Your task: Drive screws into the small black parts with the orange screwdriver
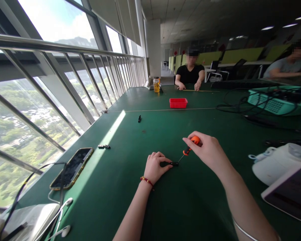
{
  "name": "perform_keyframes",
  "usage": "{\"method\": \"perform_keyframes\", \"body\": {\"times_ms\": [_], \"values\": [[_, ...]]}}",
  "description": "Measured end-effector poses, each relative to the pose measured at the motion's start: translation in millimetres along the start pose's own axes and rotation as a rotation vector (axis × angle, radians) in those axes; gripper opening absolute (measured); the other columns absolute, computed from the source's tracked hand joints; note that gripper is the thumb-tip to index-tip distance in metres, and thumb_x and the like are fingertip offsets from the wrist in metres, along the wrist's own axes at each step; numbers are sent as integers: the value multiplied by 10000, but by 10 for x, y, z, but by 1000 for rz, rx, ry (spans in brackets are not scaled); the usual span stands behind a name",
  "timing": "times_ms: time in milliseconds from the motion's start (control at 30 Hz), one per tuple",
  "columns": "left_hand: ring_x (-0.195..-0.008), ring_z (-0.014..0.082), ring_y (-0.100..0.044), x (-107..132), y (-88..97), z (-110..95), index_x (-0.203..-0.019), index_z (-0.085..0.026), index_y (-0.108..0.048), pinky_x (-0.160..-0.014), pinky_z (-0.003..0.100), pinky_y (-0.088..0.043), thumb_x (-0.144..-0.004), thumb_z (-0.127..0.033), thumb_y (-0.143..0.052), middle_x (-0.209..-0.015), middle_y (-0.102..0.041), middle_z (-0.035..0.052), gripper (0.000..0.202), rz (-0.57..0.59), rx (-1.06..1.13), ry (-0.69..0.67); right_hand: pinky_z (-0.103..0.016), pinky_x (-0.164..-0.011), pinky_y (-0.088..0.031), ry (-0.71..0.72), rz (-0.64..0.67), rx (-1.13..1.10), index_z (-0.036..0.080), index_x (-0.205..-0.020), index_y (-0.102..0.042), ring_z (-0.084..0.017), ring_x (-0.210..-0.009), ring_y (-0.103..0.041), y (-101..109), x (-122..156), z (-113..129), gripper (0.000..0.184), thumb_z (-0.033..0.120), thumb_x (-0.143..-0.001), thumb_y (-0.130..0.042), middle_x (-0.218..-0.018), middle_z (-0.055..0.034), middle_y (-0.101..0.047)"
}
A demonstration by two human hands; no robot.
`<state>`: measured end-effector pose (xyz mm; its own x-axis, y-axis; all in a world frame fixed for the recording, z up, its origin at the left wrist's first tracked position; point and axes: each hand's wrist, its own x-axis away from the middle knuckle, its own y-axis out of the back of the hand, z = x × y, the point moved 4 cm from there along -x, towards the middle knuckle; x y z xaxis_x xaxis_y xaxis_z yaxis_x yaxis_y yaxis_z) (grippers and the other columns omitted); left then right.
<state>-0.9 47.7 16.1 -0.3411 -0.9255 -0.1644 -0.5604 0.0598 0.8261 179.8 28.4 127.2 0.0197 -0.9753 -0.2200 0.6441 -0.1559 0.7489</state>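
Observation:
With its fingers closed, my left hand [156, 166] pins a small black bar-shaped part [175, 164] against the green table [190, 197]. Only the right end of that part shows; my fingers cover the rest. My right hand [208, 149] grips an orange-and-black screwdriver [187, 151] by its handle. The screwdriver slants down to the left, and its thin tip meets the part near its right end, though the exact contact is too small to make out. Another small black part [139, 118] lies farther off, and small black pieces [104, 146] sit to the left in the sunlit strip.
A red tray [178, 103] stands beyond my hands, a jar [156, 85] behind it. At right are a teal basket [266, 102] with black cables and a white device [276, 164]. A phone [72, 169] and earphones [65, 231] lie left. One person [190, 72] sits opposite.

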Motion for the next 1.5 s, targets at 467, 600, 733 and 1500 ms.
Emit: {"method": "perform_keyframes", "body": {"times_ms": [467, 600, 733, 1500], "values": [[-896, 191, -499, -3, -4, 14, -871, -325, -727, -798, 339, -357, -739, -388, -675, -916, -611, 4, 155, -8, -4, 5, -250, -457, -404, 176, -84, -1, 216, -693, -491, -124, -467, -502, -94, -3, 54, 286, 461, -836, -452, -527, 24, -512], [-891, 191, -501, -5, 0, 7, -867, -326, -727, -798, 343, -358, -733, -387, -680, -915, -613, 1, 154, -7, 0, 6, -245, -462, -409, 226, -93, -49, 209, -709, -511, -117, -470, -504, -132, 20, 118, 273, 440, -843, -457, -538, 23, -517], [-892, 193, -502, -4, 10, -6, -850, -309, -730, -808, 349, -361, -732, -387, -678, -909, -617, 4, 151, -2, 2, 12, -238, -461, -410, 242, -64, -58, 202, -719, -513, -111, -462, -502, -212, 24, 161, 264, 423, -850, -454, -527, 30, -505], [-893, 194, -505, 5, 2, 8, -855, -323, -729, -809, 345, -368, -730, -388, -678, -902, -618, 3, 151, -23, -5, -5, -221, -421, -354, 225, -23, -4, 209, -728, -512, -107, -434, -486, -263, 58, 281, 344, 456, -894, -338, -513, 34, -498]]}}
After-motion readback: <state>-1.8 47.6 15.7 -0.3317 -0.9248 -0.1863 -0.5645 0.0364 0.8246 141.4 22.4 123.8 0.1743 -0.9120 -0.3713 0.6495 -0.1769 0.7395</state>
